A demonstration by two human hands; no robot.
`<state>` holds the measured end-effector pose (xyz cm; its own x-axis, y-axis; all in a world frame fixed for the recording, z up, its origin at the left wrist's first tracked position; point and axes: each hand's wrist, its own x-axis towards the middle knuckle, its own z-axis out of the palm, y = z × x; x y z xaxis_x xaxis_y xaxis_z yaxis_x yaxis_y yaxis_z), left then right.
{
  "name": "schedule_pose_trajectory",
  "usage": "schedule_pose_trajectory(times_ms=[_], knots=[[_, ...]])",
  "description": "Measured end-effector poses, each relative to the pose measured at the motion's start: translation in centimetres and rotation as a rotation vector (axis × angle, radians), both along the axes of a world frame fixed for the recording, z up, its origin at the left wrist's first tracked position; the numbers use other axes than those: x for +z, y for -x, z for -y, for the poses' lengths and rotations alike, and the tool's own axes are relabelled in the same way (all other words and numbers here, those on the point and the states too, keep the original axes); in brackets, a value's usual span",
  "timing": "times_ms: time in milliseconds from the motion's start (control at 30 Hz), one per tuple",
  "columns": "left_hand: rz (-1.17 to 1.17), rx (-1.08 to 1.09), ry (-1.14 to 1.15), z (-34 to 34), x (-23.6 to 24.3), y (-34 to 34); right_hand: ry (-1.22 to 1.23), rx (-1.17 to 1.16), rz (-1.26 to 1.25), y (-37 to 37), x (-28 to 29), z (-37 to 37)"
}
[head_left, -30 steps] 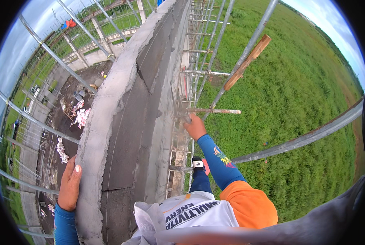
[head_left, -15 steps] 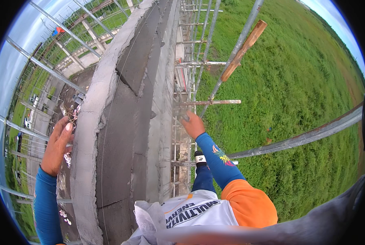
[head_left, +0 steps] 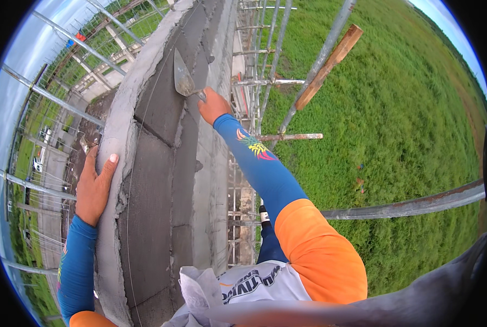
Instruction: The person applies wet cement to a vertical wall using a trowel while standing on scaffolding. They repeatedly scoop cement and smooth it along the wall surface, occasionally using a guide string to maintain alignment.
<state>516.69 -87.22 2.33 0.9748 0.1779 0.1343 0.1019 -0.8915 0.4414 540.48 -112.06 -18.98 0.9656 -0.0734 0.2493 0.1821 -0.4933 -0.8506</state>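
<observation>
My right hand (head_left: pixel 215 106) grips the handle of a pointed trowel (head_left: pixel 183 77). The blade lies over the upper stretch of grey block wall (head_left: pixel 150 191), its tip pointing up and to the left. My left hand (head_left: pixel 95 185) rests against the pale, rough-edged concrete ledge (head_left: pixel 110 245) along the wall's left side. Its thumb is spread onto the ledge, the fingers reach toward the far side, and nothing shows in it. A thin string line (head_left: pixel 128 234) runs lengthwise along the wall, beside the ragged mortar edge.
Metal scaffold pipes (head_left: pixel 52 98) cross on the left, above a construction site far below. On the right stand more pipes, a wooden board (head_left: pixel 330 65) and a long diagonal pipe (head_left: pixel 407 207), with a drop to grass (head_left: pixel 396 131). My shoe (head_left: pixel 264 215) is on the scaffold side.
My right hand has moved up and left over the wall, and the trowel now shows clearly. My left hand has shifted right and down onto the ledge.
</observation>
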Motion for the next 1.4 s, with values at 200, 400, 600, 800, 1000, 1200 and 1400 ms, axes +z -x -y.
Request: schedule_pose_trajectory(times_ms=[200, 400, 600, 800, 1000, 1200, 1400], knots=[[0.032, -0.026, 0.051, 0.3, 0.2, 0.2, -0.342, -0.064, 0.337, -2.7, 1.6, -2.1], [0.011, 0.003, 0.072, 0.0, 0.2, 0.6, -0.584, -0.098, 0.153, -1.4, -0.7, -1.6], [0.013, 0.017, 0.024, 0.1, 0.5, 0.6, -0.122, -0.04, -0.028, 4.3, -10.9, -1.3], [-0.054, 0.033, 0.046, -0.1, 0.7, 0.9, -0.05, -0.073, -0.178, 12.7, -22.8, 0.3], [0.013, 0.002, 0.0, -0.4, 0.3, 0.8, -0.003, 0.044, -0.306, 14.2, -19.0, 0.2], [0.126, -0.044, -0.106, 0.3, -0.1, 0.7, -0.125, 0.041, -0.029, 4.0, -5.1, -2.8], [0.187, -0.457, -0.303, 1.0, 0.8, 1.2, -0.254, -0.05, 0.305, -2.6, 4.3, -1.2]])
